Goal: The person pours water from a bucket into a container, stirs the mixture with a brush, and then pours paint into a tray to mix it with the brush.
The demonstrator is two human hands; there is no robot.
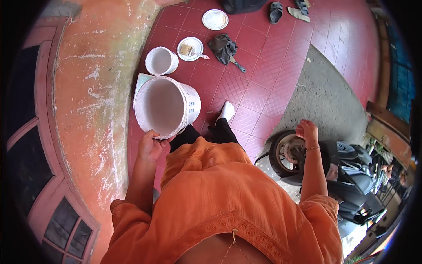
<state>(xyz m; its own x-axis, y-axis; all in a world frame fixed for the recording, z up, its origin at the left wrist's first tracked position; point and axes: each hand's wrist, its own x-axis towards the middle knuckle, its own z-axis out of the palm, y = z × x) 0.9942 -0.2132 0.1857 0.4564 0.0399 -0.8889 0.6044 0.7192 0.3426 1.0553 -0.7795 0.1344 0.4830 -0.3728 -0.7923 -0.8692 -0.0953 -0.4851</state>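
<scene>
My left hand [151, 145] is closed on the near rim of a large white bucket [191, 104], its thumb over the edge. The bucket's mouth faces up toward me, showing a pale, whitish inside; whether its base rests on the floor is hidden. Out to the right, my right hand [307, 132] hangs in the air with loosely curled fingers and nothing visible in them. Beyond the bucket stands a smaller white bucket [175, 63]. Beside that, a paintbrush [188, 50] lies across a round white lid [196, 42].
Farther off are another white lid [215, 20], a crumpled dark plastic bag [222, 46] with a scraper [238, 65] at its edge, and sandals [276, 13]. A peeling orange wall [96, 97] runs along the left. A motorbike wheel [281, 152] stands at right on grey concrete [327, 90].
</scene>
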